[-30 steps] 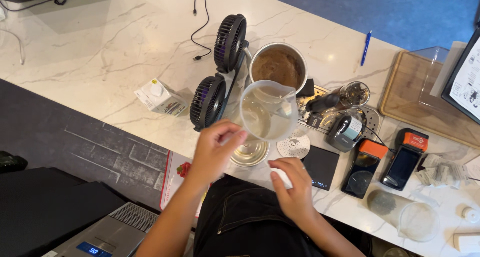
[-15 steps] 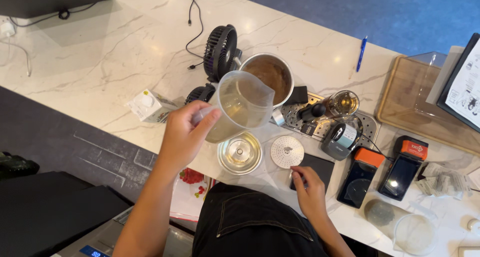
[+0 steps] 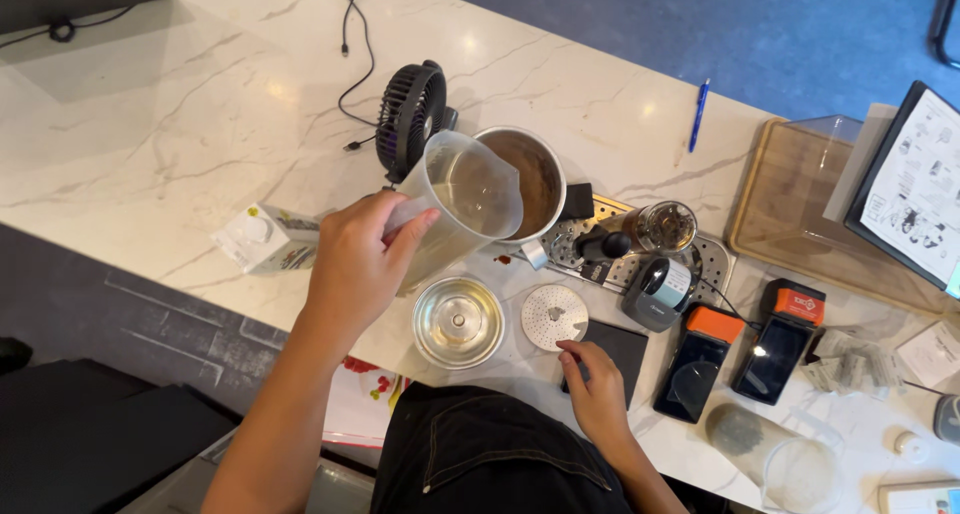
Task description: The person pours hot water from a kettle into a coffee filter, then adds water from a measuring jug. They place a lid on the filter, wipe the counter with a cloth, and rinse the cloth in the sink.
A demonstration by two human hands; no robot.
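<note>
Left hand clenched around clear plastic pitcher, tilted above steel pot. Right hand loose, fingertips on black pad beside white perforated disc.

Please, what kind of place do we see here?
Probably a café counter: a marble counter, a metal pot holding brown liquid, a drip tray and two payment terminals.

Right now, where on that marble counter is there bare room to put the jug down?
The widest bare stretch of the marble counter lies left of the black fan, beyond the small carton. Another lies between the fan's cable and the blue pen. It is crowded right of the left hand: metal pot, lid, perforated disc, phones.
</note>
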